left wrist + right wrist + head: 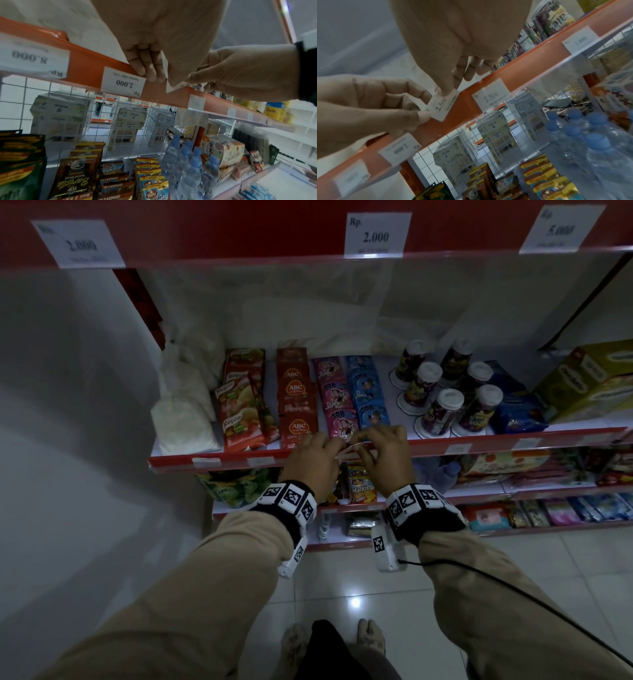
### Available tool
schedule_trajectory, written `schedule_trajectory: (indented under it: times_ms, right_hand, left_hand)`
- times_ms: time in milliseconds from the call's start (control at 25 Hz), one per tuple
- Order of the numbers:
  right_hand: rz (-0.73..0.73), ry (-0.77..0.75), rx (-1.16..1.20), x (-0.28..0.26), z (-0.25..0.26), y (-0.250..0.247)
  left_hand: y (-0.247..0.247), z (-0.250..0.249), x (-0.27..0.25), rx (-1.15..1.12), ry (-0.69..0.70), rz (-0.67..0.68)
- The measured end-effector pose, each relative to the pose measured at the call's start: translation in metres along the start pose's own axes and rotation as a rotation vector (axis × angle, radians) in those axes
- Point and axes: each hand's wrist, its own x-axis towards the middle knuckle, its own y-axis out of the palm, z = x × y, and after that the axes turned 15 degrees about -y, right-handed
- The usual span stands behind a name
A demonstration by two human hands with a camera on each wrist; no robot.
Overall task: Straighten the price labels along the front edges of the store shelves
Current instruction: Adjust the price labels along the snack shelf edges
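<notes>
Price label marked 1.500 [442, 104] sits tilted at the red front edge [522, 75] of the shelf, pinched at opposite ends by both hands. Left hand [368, 108] grips its lower left corner between thumb and curled fingers; right hand [453, 40] nips the upper edge with fingertips. In the head view the two hands, left [313, 460] and right [383, 457], meet at that edge below the pink sachets [337, 402]. Another 1.500 label [491, 92] sits flat just to the right, a 2.000 label [122, 82] to the left
</notes>
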Motion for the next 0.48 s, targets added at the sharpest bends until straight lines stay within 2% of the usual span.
schedule_trajectory:
  times_ms: [160,360,480]
  right_hand:
    - [0.043,-0.059,-0.131,-0.0061,-0.0031,0.0017]
    - [0.238,-0.106,-0.236,-0.0065,-0.0047,-0.0034]
    - [0.282,-0.107,-0.299,-0.0059,-0.0027,-0.0037]
  left_hand:
    - [0.0030,-0.0043,0.0059,0.176,0.009,-0.007]
    - [0.0053,-0.0074,0.0069,0.232,0.034,-0.018]
    - [0.0066,-0.0049,0.0052,0.225,0.040,-0.028]
